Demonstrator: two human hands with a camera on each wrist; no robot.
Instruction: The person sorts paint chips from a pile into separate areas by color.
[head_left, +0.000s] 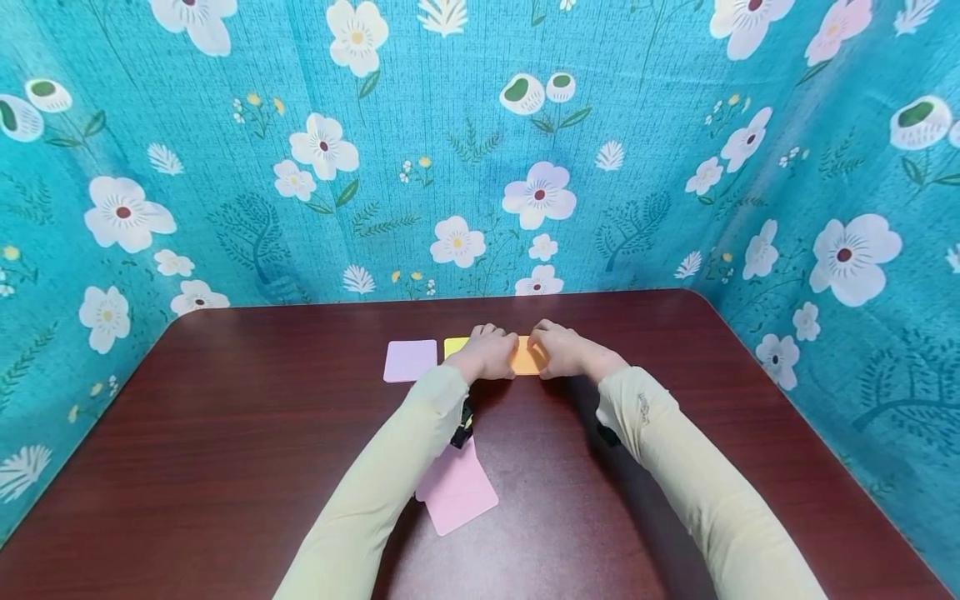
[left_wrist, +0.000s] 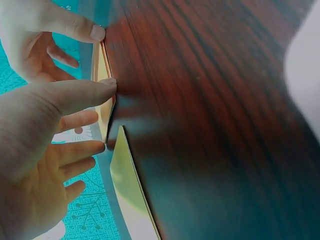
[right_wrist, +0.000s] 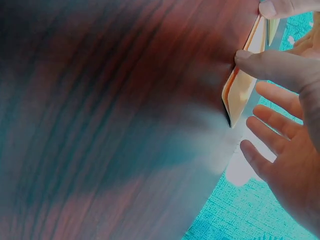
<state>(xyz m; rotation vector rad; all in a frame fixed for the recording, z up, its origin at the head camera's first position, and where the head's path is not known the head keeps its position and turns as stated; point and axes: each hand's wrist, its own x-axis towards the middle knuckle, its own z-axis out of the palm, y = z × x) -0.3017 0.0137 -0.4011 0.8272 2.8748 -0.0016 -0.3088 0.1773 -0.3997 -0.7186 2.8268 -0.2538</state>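
Note:
An orange square card (head_left: 528, 357) lies flat near the table's far side, with a second layer edge showing along its near side in the right wrist view. My left hand (head_left: 489, 352) holds it at the left, thumb at the near edge and fingertips around the far left corner. At its right end, my right hand (head_left: 564, 348) grips it likewise, thumb (right_wrist: 250, 57) on the near edge. Left of it lies a yellow card (head_left: 454, 344), partly hidden by my left hand. A lilac card (head_left: 410, 361) lies farther left in the same row.
Pink cards (head_left: 461, 492) overlap at an angle on the dark wooden table (head_left: 247, 433), partly under my left sleeve (head_left: 382, 483) in the head view. A blue flowered curtain (head_left: 420, 183) hangs behind the table and along its sides.

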